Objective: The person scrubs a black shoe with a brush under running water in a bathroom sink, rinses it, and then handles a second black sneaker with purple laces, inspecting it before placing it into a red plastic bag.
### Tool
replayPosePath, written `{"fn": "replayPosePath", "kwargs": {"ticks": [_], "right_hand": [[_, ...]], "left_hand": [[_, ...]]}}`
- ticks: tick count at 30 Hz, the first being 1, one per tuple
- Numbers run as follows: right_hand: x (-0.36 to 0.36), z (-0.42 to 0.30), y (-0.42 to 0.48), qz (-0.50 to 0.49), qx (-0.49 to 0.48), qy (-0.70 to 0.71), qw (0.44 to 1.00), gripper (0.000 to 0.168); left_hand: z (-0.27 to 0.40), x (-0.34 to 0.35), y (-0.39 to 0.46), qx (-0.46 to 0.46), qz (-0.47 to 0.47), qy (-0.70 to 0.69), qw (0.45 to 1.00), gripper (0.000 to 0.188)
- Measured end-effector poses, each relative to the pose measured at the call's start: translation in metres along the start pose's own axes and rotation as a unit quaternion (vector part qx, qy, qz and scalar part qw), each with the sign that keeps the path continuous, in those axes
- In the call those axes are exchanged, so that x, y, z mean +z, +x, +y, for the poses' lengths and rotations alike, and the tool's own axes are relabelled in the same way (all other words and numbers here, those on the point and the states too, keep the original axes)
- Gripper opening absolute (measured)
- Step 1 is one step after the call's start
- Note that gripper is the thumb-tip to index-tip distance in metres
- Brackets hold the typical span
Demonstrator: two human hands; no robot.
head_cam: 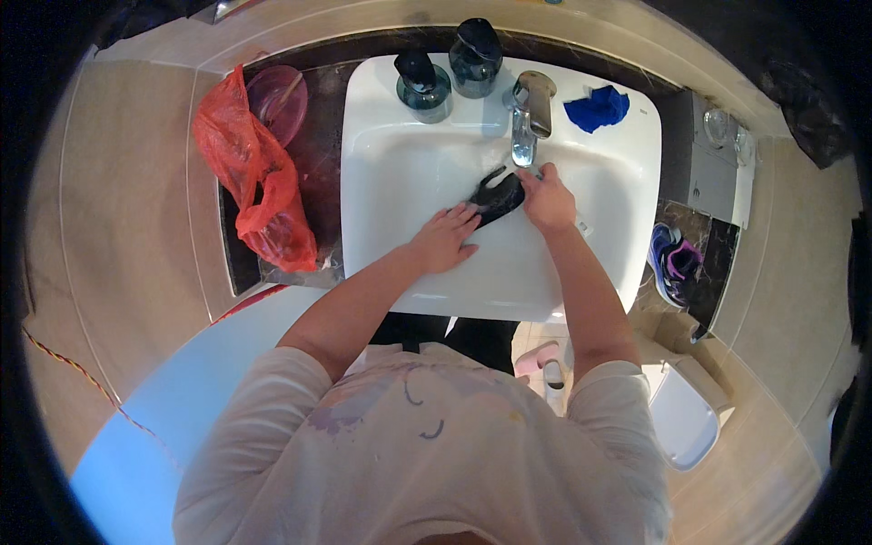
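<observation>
A wet black item [499,197], perhaps a shoe or cloth piece with a strap, lies in the basin of a white ceramic sink [422,286]. My left hand [446,238] rests with spread fingers on its lower left end. At its upper right end, my right hand [547,197] has its fingertips at the edge, close under the faucet; whether they pinch it cannot be made out. The chrome faucet [535,102] stands at the sink's back, with what looks like water at its spout.
Two dark pump bottles [426,95] and a blue cloth [597,109] are on the sink's back ledge. Left on the counter lie a red plastic bag [272,197] and a pink bowl [289,109]. A sneaker [671,262] and a grey box [702,163] sit right.
</observation>
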State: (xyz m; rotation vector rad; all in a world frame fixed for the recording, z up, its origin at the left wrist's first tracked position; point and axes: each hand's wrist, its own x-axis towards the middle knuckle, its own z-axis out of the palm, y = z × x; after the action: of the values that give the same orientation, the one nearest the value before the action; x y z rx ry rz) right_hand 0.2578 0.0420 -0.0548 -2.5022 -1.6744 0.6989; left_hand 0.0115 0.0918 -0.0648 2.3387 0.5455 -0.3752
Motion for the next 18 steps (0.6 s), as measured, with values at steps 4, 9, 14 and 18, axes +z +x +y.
{"fn": "replayPosePath", "kwargs": {"ticks": [4,9,14,18], "right_hand": [[0.007,-0.051,-0.036,-0.070,-0.068,0.025,0.995,0.047],[0.028,-0.008,-0.016,-0.007,-0.053,-0.004,0.999,0.044],[0.008,-0.011,-0.013,-0.018,-0.009,0.041,0.999,0.044],[0.013,-0.053,-0.039,-0.101,-0.075,0.018,0.992,0.047]], "left_hand": [[0.006,-0.006,0.001,-0.020,-0.025,0.038,0.999,0.068],[0.008,-0.004,-0.002,-0.026,-0.022,0.023,0.999,0.071],[0.009,-0.003,-0.002,-0.028,-0.031,0.037,0.998,0.071],[0.013,-0.022,0.004,-0.041,-0.121,0.037,0.991,0.071]]}}
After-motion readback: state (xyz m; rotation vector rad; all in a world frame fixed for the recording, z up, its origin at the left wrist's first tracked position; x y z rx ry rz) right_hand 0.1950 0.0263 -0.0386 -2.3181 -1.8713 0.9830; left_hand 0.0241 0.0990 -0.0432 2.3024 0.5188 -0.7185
